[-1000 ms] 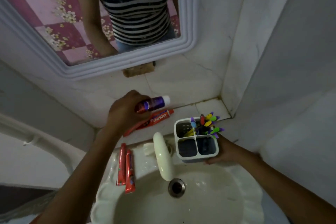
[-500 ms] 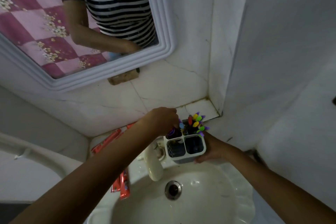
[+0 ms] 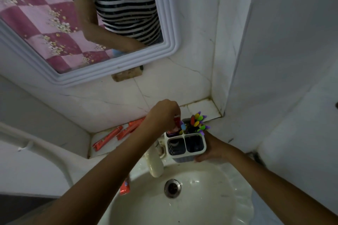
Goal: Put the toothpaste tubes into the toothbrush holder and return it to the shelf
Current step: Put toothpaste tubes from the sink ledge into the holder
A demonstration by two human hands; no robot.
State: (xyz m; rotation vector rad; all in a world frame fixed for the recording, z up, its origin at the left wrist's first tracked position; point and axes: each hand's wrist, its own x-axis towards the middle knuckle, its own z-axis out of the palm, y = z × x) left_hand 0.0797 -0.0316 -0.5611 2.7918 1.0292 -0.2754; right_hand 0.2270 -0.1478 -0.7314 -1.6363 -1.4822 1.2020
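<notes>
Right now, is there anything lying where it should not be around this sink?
Yes. Two orange toothpaste tubes lie loose on the shelf, and another tube lies on the sink rim, partly under the left arm. The holder is off the shelf, in the right hand.

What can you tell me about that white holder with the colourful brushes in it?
The toothbrush holder looks like white plastic, squarish, split into four compartments with slotted walls. It is upright above the sink's back rim, beside the tap. The right hand grips its right side. The far right compartment holds bright toothbrushes; both near ones look empty. The left hand lowers a toothpaste tube into the far left one.
</notes>
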